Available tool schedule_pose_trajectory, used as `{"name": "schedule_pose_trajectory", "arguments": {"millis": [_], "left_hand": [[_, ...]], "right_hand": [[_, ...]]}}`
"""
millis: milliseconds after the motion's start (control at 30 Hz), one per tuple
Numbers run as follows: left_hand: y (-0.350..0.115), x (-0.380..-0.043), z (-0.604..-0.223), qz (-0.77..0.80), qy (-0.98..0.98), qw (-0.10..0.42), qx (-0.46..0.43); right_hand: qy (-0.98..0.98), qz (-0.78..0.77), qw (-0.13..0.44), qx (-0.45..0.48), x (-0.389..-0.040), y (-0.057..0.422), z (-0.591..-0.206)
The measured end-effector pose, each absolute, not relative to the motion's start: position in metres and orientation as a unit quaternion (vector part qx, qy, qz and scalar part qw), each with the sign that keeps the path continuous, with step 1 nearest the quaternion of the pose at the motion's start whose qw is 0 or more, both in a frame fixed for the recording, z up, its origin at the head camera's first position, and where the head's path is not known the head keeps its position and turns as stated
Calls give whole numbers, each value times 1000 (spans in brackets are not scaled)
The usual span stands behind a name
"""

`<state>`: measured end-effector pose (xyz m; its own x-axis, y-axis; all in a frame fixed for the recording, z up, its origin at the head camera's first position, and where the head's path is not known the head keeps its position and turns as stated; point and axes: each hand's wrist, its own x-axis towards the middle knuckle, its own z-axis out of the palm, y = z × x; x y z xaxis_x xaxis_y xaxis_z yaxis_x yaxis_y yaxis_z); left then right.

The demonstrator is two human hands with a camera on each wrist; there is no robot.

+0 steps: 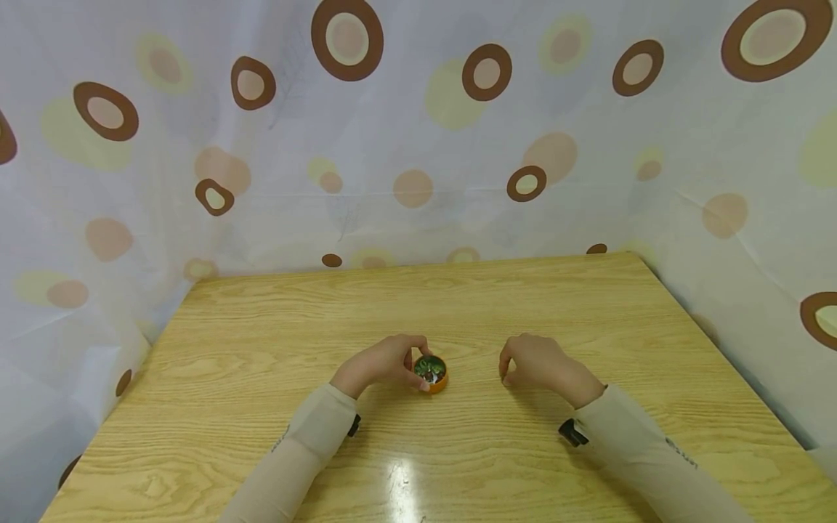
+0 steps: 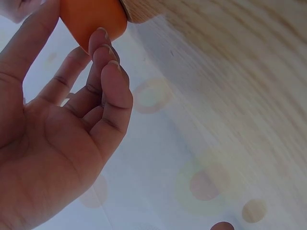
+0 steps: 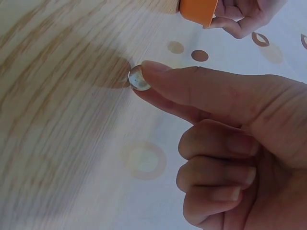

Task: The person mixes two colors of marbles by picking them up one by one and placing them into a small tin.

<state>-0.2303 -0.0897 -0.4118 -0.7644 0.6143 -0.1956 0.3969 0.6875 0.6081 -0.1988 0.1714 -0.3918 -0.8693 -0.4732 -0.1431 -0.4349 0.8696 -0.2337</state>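
Observation:
My left hand (image 1: pixel 384 362) grips a small round orange container (image 1: pixel 438 386) from its left side, thumb at the near edge and a finger at the far edge. Inside the container lie several shiny green, white and dark pieces (image 1: pixel 428 368) that look like glass marbles. The left wrist view shows the container's smooth orange wall (image 2: pixel 96 19) between thumb and fingers. To the right and apart from it, my right hand (image 1: pixel 539 362) pinches a clear glass marble (image 3: pixel 138 79) between thumb and index finger, at the tabletop. Its other fingers are curled into the palm.
The wooden table (image 1: pixel 314 312) has a pale grain and a bright light reflection near its front. A white curtain (image 1: pixel 405 131) with brown, peach and yellow circles stands behind the table and along both sides.

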Motion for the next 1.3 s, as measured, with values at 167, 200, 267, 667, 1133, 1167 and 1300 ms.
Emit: {"name": "schedule_pose_trajectory", "arguments": {"millis": [167, 200, 267, 667, 1133, 1167, 1300], "left_hand": [[-90, -230, -411, 280, 896, 198, 281], [-91, -230, -411, 280, 897, 199, 280], [-91, -230, -410, 280, 897, 200, 279], [-92, -229, -411, 275, 897, 196, 287], [-90, -229, -413, 276, 898, 196, 282], [-90, -229, -412, 276, 898, 197, 281], [-90, -230, -412, 274, 899, 197, 279]], "right_hand": [[963, -96, 98, -234, -199, 170, -391], [962, -95, 97, -236, -199, 170, -391], [962, -96, 98, -234, -200, 169, -391], [962, -110, 70, -238, -200, 162, -391], [959, -115, 42, -257, -202, 141, -385], [959, -118, 42, -256, -202, 139, -384], [957, -125, 37, -257, -204, 133, -381]]}}
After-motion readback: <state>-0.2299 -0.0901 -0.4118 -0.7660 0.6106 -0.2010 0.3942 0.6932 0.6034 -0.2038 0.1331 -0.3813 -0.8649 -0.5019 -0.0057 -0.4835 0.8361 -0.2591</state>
